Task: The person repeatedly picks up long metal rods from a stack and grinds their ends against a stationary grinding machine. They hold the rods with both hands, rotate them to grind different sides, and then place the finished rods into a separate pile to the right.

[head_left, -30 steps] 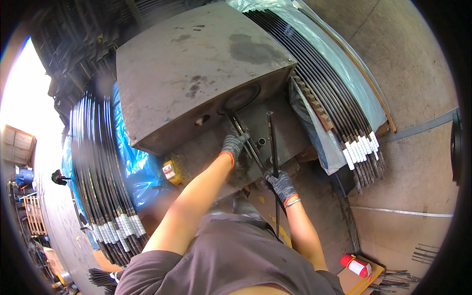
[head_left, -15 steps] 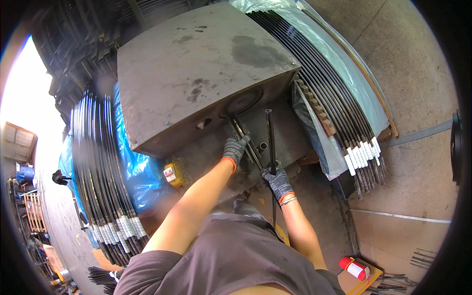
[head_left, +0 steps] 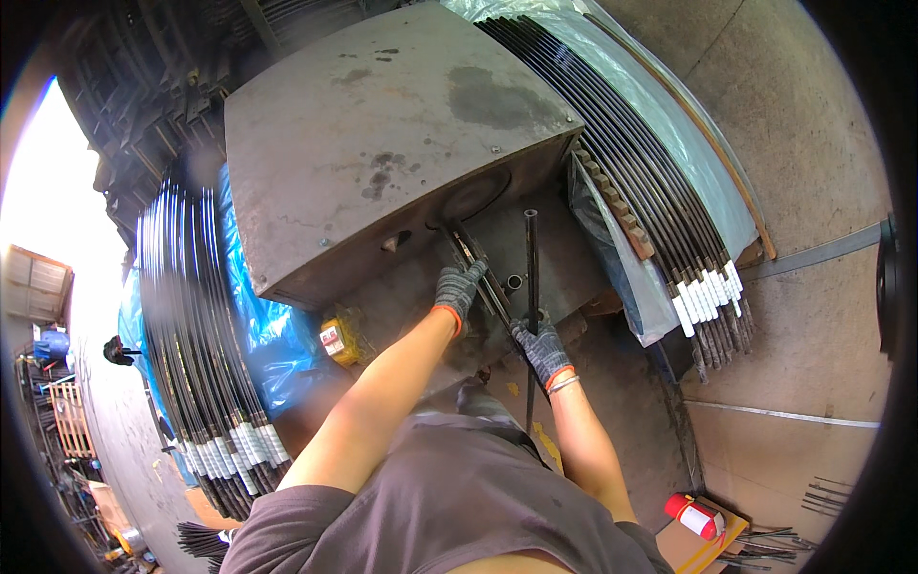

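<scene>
My left hand [head_left: 461,289], in a grey glove with an orange cuff, is closed on a slim metal fixture [head_left: 469,251] that sticks out of the grey machine box's front. Along this fixture runs a dark metal rod [head_left: 498,303] leading toward my right hand [head_left: 542,350]. That hand, gloved alike, is wrapped around the dark metal rod. A dark pipe [head_left: 532,251] with an open top end rises just beyond its fingers, and my palm hides whether they touch it. Beside the fixture is a short round tube end [head_left: 514,282].
The grey metal box [head_left: 382,124] fills the far middle. Bundled black rods with white-wrapped ends lie at left [head_left: 191,325] and right [head_left: 631,182]. A yellow packet [head_left: 341,340] sits left of my left hand. A red cylinder [head_left: 695,517] lies at lower right.
The dark pipe's top has shifted slightly right and up. My right hand has moved a little with its fingers still closed; my left hand stays nearly in place.
</scene>
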Demonstrator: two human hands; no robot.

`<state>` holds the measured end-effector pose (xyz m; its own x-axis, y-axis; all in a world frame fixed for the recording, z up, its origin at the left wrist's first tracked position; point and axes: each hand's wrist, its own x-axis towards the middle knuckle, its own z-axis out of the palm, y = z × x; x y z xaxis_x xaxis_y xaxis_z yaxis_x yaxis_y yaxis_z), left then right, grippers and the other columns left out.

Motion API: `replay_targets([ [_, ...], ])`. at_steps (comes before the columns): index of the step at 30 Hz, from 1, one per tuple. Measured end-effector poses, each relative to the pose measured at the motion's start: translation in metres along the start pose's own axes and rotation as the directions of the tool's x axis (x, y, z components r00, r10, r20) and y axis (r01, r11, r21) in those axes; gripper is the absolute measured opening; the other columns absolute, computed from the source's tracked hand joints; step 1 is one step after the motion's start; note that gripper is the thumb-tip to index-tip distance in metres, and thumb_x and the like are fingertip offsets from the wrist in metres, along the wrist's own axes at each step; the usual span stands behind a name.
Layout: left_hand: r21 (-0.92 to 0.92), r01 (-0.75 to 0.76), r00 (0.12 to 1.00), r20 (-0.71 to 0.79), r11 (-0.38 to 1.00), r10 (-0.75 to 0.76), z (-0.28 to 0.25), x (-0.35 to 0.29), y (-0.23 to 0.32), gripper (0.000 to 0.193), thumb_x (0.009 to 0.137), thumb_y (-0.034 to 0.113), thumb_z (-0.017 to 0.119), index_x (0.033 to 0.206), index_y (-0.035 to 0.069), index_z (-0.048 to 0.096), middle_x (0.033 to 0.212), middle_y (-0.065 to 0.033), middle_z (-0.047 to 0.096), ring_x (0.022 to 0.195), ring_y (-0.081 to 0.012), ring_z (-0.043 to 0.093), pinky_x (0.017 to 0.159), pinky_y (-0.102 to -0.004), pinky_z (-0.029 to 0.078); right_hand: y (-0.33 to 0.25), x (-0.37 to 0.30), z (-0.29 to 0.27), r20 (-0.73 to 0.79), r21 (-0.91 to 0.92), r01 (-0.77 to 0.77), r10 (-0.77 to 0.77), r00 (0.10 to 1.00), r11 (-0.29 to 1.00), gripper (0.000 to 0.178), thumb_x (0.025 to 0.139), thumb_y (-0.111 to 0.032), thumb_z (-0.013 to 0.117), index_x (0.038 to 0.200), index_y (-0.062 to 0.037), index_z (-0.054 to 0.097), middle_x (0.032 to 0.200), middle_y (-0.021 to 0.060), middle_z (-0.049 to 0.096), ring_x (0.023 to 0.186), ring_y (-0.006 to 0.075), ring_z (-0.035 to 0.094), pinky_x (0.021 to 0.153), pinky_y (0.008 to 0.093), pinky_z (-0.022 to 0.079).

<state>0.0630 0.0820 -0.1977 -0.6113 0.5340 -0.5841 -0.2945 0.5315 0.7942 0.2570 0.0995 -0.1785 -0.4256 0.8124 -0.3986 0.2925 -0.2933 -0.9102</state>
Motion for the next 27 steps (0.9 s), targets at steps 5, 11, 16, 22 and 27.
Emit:
replay_targets([
  [5, -0.019, -0.023, 0.996, -0.085, 1.000, 0.021, 0.000, -0.011, 0.008, 0.041, 0.071, 0.037, 0.070, 0.085, 0.000, 0.059, 0.079, -0.0110, 0.060, 0.069, -0.0215, 0.054, 0.065, -0.0371, 0.044, -0.010, 0.002, 0.000, 0.065, -0.107, 0.002, 0.005, 0.998, 0.994, 0.012, 0.075, -0.010, 0.064, 0.078, -0.0065, 0.053, 0.068, -0.0009, 0.055, 0.063, 0.0077, 0.050, 0.056, 0.0232, 0.042],
  [11, 0.049, -0.102, 0.994, -0.037, 0.994, 0.104, 0.007, 0.025, -0.025, 0.038, 0.073, 0.037, 0.067, 0.080, 0.000, 0.062, 0.077, -0.0099, 0.060, 0.067, -0.0206, 0.052, 0.064, -0.0369, 0.043, 0.065, 0.039, -0.011, 0.009, -0.242, 0.079, -0.079, 0.997, 0.967, 0.013, 0.076, -0.011, 0.064, 0.084, -0.0031, 0.058, 0.071, 0.0007, 0.057, 0.065, 0.0094, 0.051, 0.059, 0.0239, 0.043],
  [16, -0.024, -0.051, 0.994, -0.101, 0.998, 0.048, 0.007, 0.037, -0.037, 0.038, 0.073, 0.038, 0.067, 0.078, 0.001, 0.062, 0.073, -0.0082, 0.060, 0.065, -0.0185, 0.052, 0.063, -0.0349, 0.042, 0.020, 0.022, -0.001, 0.040, -0.276, 0.056, -0.047, 0.998, 0.959, 0.013, 0.077, -0.013, 0.064, 0.083, -0.0026, 0.059, 0.071, 0.0017, 0.058, 0.063, 0.0093, 0.051, 0.057, 0.0239, 0.042],
  [22, 0.054, -0.064, 0.996, -0.056, 0.996, 0.067, 0.003, 0.013, -0.010, 0.037, 0.073, 0.038, 0.068, 0.076, 0.001, 0.062, 0.071, -0.0074, 0.060, 0.063, -0.0178, 0.052, 0.062, -0.0338, 0.043, 0.057, 0.040, -0.003, -0.016, -0.351, 0.065, -0.075, 0.997, 0.934, 0.012, 0.077, -0.013, 0.064, 0.082, -0.0020, 0.061, 0.067, 0.0015, 0.057, 0.059, 0.0093, 0.049, 0.054, 0.0247, 0.041],
  [27, -0.050, -0.075, 0.994, -0.081, 0.996, 0.071, 0.005, 0.019, -0.019, 0.038, 0.071, 0.039, 0.069, 0.074, 0.001, 0.061, 0.073, -0.0084, 0.059, 0.066, -0.0190, 0.053, 0.064, -0.0350, 0.043, 0.043, 0.035, -0.002, 0.031, -0.357, 0.111, -0.107, 0.994, 0.927, 0.011, 0.076, -0.011, 0.064, 0.077, -0.0012, 0.061, 0.065, 0.0014, 0.057, 0.057, 0.0094, 0.049, 0.052, 0.0252, 0.039],
])
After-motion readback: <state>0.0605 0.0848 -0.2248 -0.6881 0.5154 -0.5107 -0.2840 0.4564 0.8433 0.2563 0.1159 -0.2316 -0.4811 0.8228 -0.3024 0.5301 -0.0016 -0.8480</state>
